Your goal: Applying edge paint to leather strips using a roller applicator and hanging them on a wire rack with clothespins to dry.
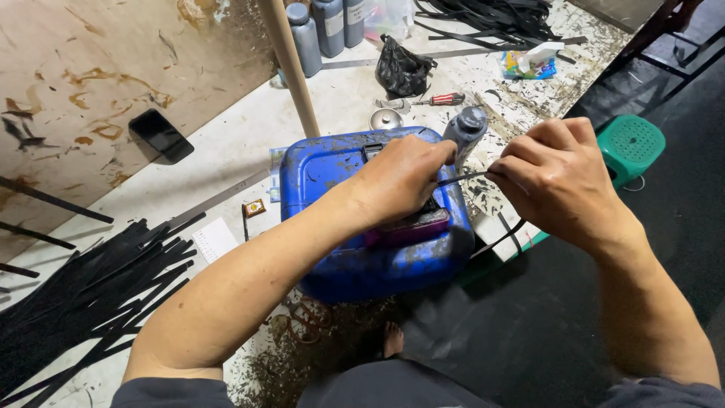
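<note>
Both forearms reaching in from the bottom edge, left hand (400,177) pressed down on top of a blue plastic canister (362,257) with its grip closed over one end of a thin black strap (462,178), right hand (555,177) pinched shut on the same strap just beside it, the strap's loose end trailing down past the canister's right side. Just behind the fingers, a small grey bottle (466,130); farther out on the paint-spattered desk (226,151), a heap of black strips (91,295), a red-handled screwdriver (442,99), a black bag (402,69), and a green stool (630,143) at the right.
</note>
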